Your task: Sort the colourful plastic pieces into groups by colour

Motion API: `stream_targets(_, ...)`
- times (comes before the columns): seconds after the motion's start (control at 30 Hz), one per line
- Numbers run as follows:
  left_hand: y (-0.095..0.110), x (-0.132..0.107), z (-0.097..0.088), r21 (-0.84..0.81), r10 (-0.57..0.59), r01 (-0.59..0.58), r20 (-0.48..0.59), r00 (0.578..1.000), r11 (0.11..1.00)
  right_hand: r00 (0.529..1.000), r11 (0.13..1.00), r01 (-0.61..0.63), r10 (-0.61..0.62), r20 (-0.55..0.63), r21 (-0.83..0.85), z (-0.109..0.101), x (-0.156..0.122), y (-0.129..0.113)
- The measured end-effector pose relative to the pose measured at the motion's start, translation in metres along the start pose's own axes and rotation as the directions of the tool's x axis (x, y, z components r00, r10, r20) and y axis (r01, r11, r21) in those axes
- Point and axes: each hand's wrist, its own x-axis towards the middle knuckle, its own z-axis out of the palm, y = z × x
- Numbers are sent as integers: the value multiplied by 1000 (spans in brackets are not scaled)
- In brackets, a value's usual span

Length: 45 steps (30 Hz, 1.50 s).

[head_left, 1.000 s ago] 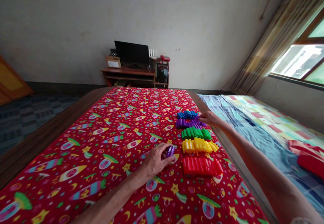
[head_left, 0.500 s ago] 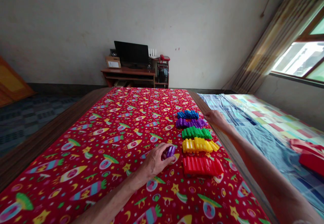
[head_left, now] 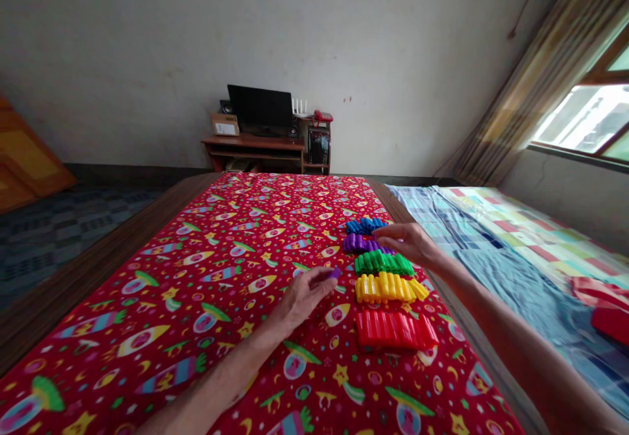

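Five rows of plastic pieces lie on the red patterned cloth [head_left: 206, 278]: blue [head_left: 363, 225], purple [head_left: 361, 244], green [head_left: 383, 263], yellow [head_left: 388, 286] and red [head_left: 393, 330] nearest me. My left hand [head_left: 304, 294] is pinched on a small purple piece [head_left: 335, 273], just left of the green row. My right hand [head_left: 410, 242] reaches over the right end of the purple row with its fingers loosely stretched out and nothing seen in them.
The cloth covers a long wooden table. A bed with a checked sheet [head_left: 496, 238] lies to the right. A desk [head_left: 265, 150] with a monitor stands at the far wall. A curtain and window [head_left: 584, 120] are at the right.
My left hand has lifted the purple piece and carried it forward toward the rows. My right hand has shifted left over the purple row's end. The view has drifted slightly.
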Motion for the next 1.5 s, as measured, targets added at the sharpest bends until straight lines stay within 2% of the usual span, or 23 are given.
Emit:
stream_targets(0.03, 5, 4, 0, -54, -22, 21, -5, 1000, 998, 992, 990, 105, -111, 67, 91, 2, -2, -19)
stream_targets(0.1, 12, 11, 2, -149, -21, 20, -1, 1000, 989, 934, 946, 288, -312, 175, 152, 11, -6, -53)
stream_targets(0.17, 15, 12, 6, -210, -6, 7, 5, 1000, 978, 881, 904, 418, -427, 205, 89, 24, -11, -75)
stream_targets(0.2, 14, 12, 8, -232, -9, 9, -2, 1000, 973, 870, 892, 450, -449, 204, 48, 30, -14, -80)
stream_targets(0.27, 11, 9, 12, -273, -44, 37, -19, 999, 961, 875, 888, 460, -454, 165, 8, 39, -19, -82)
stream_targets(0.37, 8, 3, 17, -359, -98, 83, -24, 995, 930, 912, 917, 397, -398, 98, 28, 43, -26, -76)
stream_targets(0.53, 19, -7, 23, -480, -140, 102, -43, 989, 871, 951, 971, 227, -237, 201, 71, 42, -28, -76)
stream_targets(0.6, 24, -11, 25, -511, -135, 90, -51, 990, 855, 956, 967, 244, -251, 150, 68, 45, -32, -79)
stream_targets(0.7, 30, -16, 26, -517, -99, 51, -66, 993, 854, 942, 942, 336, -336, 13, 24, 46, -35, -80)
stream_targets(0.77, 31, -18, 26, -481, -81, 34, -78, 994, 876, 945, 945, 327, -327, -9, -24, 40, -30, -73)
stream_targets(0.83, 31, -20, 24, -416, -73, 26, -99, 992, 909, 967, 965, 255, -255, 6, -61, 27, -18, -54)
stream_targets(0.97, 22, -18, 17, -273, -57, 16, -145, 988, 962, 995, 990, 101, -101, 5, -102, 2, 10, 9)
stream_targets(1.07, 10, -13, 13, -215, -60, 24, -162, 985, 976, 995, 983, 32, -15, 97, -178, -2, 19, 51)
stream_targets(1.13, 4, -11, 12, -195, -71, 39, -162, 984, 980, 984, 978, 48, -12, 177, -202, 0, 21, 67)
stream_targets(1.33, 2, -12, 11, -219, -108, 69, -173, 979, 973, 934, 966, 185, -115, 338, -182, 7, 26, 79)
stream_targets(1.5, 4, -13, 9, -222, -136, 95, -176, 975, 970, 904, 954, 215, -112, 412, -211, 5, 32, 76)
